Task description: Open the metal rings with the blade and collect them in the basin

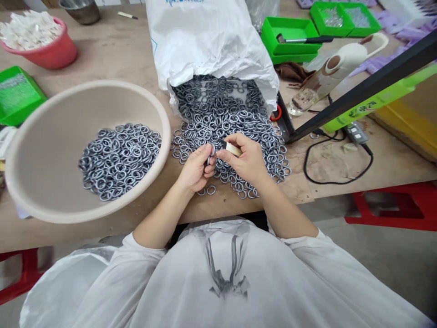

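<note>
My left hand (198,167) pinches a grey ring (213,150) between thumb and fingers. Closed round a short cream-handled tool (232,148) with a dark tip, my right hand (246,157) is just to the right of that ring. I cannot make out whether the tip touches it. Beneath and behind both hands spreads a heap of grey rings (235,125), spilling from the mouth of a white sack (211,45). To the left, a wide beige basin (44,150) holds a pile of similar rings (121,159).
A red tub (54,53) of white pieces and a green tray (20,98) sit at left. On the right are a black post (358,93), a water bottle (317,86) and a cable (307,166). A hammer (303,40) lies across a green bin (290,27).
</note>
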A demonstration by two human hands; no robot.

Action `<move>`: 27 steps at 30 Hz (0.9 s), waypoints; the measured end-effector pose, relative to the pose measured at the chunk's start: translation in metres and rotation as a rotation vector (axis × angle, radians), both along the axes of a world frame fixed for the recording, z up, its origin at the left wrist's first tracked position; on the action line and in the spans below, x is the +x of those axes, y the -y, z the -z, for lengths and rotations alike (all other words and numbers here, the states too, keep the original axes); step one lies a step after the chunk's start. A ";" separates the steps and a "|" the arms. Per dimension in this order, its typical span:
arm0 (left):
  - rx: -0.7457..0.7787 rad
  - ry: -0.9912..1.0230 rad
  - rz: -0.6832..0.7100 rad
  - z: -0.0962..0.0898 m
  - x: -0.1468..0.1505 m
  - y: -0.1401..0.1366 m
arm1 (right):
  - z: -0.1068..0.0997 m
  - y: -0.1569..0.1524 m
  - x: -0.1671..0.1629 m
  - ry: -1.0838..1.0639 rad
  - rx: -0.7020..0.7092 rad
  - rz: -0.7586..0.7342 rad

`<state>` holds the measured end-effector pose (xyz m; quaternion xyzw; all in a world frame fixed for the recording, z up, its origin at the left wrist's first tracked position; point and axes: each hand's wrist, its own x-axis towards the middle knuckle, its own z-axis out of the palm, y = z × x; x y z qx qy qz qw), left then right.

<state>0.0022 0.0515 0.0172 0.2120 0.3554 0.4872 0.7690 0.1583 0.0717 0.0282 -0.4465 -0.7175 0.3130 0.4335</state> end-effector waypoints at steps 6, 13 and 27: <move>0.123 -0.073 0.121 -0.002 0.003 0.009 | -0.003 -0.002 -0.001 -0.179 -0.192 -0.120; 0.132 -0.069 0.069 -0.002 0.000 0.007 | -0.007 0.013 0.004 0.180 0.104 -0.099; 0.212 -0.071 0.182 -0.005 0.001 0.012 | -0.003 0.002 0.016 0.290 -0.013 0.050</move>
